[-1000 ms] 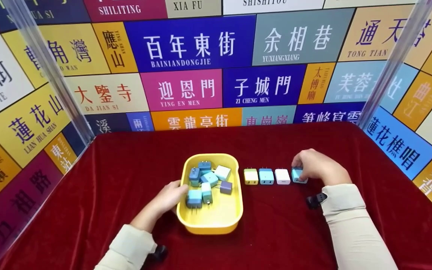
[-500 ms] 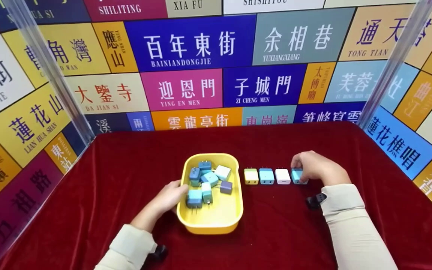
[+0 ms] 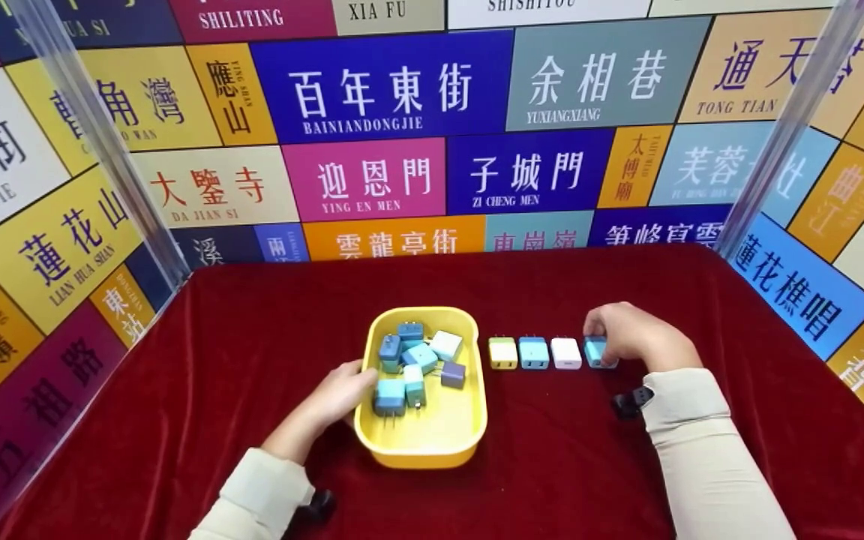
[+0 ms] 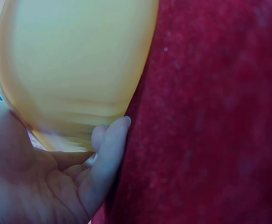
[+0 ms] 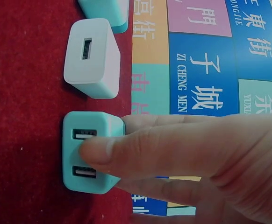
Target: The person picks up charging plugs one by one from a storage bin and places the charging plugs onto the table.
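My right hand point(image 3: 638, 335) pinches a teal two-port USB charger point(image 5: 91, 179) at the right end of a row on the cloth. In the right wrist view the thumb point(image 5: 98, 150) lies across its port face, and the other fingers reach behind it. To its left stand a white charger point(image 3: 565, 353), a blue one point(image 3: 533, 353) and a yellow-green one point(image 3: 502, 353). My left hand point(image 3: 342, 390) grips the left side of the yellow tub point(image 3: 421, 456), thumb at the rim and fingers curled against its outer wall. Several blue, teal and white chargers point(image 3: 420, 356) lie jumbled inside.
Dark red cloth point(image 3: 552, 457) covers the table. A purple charger point(image 3: 453, 374) lies near the tub's right wall. Clear posts point(image 3: 799, 112) stand at both rear corners, before a backdrop point(image 3: 372, 90) of coloured name panels.
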A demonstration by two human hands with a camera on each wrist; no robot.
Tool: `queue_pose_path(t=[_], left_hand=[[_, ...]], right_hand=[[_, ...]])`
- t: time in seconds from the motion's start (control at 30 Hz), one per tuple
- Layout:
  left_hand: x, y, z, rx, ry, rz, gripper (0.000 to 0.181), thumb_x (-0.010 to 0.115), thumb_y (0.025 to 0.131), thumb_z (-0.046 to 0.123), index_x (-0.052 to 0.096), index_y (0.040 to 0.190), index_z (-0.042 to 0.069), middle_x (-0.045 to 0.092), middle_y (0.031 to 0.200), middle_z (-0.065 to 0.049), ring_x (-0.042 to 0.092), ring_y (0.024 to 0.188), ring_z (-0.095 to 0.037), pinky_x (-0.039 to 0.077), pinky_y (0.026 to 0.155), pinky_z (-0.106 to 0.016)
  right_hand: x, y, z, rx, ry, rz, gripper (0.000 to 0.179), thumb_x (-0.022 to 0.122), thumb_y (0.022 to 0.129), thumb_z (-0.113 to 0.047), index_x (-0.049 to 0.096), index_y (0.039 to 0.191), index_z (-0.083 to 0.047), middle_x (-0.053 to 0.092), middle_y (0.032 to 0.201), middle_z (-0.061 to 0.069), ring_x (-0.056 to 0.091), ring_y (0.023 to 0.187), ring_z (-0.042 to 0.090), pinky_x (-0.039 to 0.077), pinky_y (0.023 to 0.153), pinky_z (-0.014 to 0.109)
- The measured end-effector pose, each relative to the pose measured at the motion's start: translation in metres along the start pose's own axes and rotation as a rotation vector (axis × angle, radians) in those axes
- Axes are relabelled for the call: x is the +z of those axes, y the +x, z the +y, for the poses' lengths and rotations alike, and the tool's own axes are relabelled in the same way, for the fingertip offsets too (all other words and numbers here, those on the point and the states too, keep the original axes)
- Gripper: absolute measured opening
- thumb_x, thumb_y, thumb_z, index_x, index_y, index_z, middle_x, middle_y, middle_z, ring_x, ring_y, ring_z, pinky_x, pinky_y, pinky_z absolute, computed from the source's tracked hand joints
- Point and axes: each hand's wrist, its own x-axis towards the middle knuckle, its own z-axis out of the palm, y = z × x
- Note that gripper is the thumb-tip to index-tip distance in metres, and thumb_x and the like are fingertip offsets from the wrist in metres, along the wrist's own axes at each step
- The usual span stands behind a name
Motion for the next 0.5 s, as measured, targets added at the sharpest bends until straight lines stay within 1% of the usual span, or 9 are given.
queue_pose_path(t=[0.2, 0.5], left_hand=[[0.0000, -0.0001, -0.0001, -0.001, 0.005, 0.006, 0.047, 0.047, 0.099, 0.023, 0.065, 0.134, -0.003, 0.074, 0.094, -0.013, 0.076, 0.072, -0.026, 0.065, 0.060, -0.040], [0.0004, 0.0002, -0.0003, 0.004, 0.005, 0.010, 0.046, 0.048, 0.097, 0.021, 0.066, 0.132, -0.002, 0.074, 0.093, -0.012, 0.076, 0.072, -0.026, 0.065, 0.060, -0.040]], right_hand=[[0.0002, -0.0005, -0.0008, 0.023, 0.023, -0.003, 0.041, 0.086, 0.071, 0.006, 0.074, 0.110, 0.000, 0.065, 0.102, 0.016, 0.059, 0.089, 0.029, 0.056, 0.074, 0.040], [-0.0012, 0.0001, -0.0014, 0.017, 0.022, -0.007, 0.043, 0.084, 0.068, 0.008, 0.075, 0.109, 0.000, 0.065, 0.102, 0.016, 0.057, 0.092, 0.030, 0.055, 0.076, 0.040]])
